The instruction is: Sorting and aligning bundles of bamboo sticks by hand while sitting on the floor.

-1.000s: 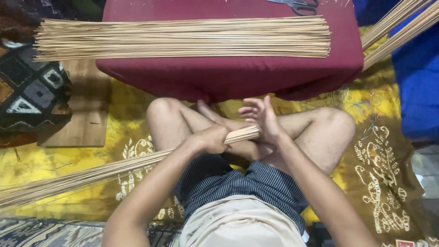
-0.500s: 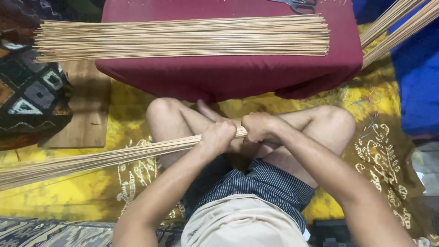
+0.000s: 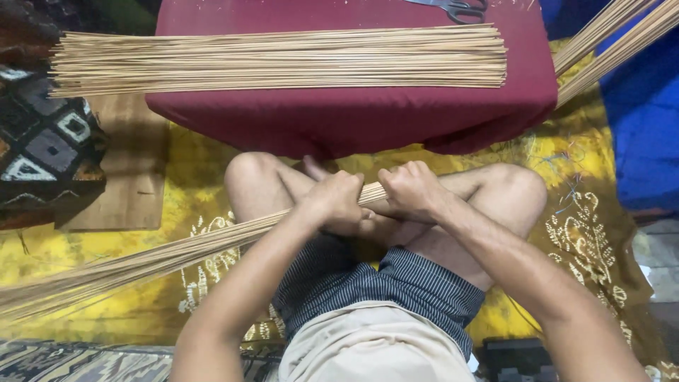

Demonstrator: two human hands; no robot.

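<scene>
Seated cross-legged, a person is gripping a bundle of thin sticks (image 3: 177, 255) over the lap: left hand (image 3: 336, 204) closed around it, right hand (image 3: 410, 191), open a second ago, now clenching its end, squaring the bundle. More sticks (image 3: 283, 60) are lying on the red worktop (image 3: 353, 120).

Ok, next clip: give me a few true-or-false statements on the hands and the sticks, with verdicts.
1. Both hands grip one bundle of thin sticks. True: left hand, right hand.
2. The scissors lie on the yellow cloth. False: they lie on the red cushion.
3. A second stick pile rests on the red cushion. True.
4. The held bundle stands upright. False: it slants down toward the person's left.
</scene>
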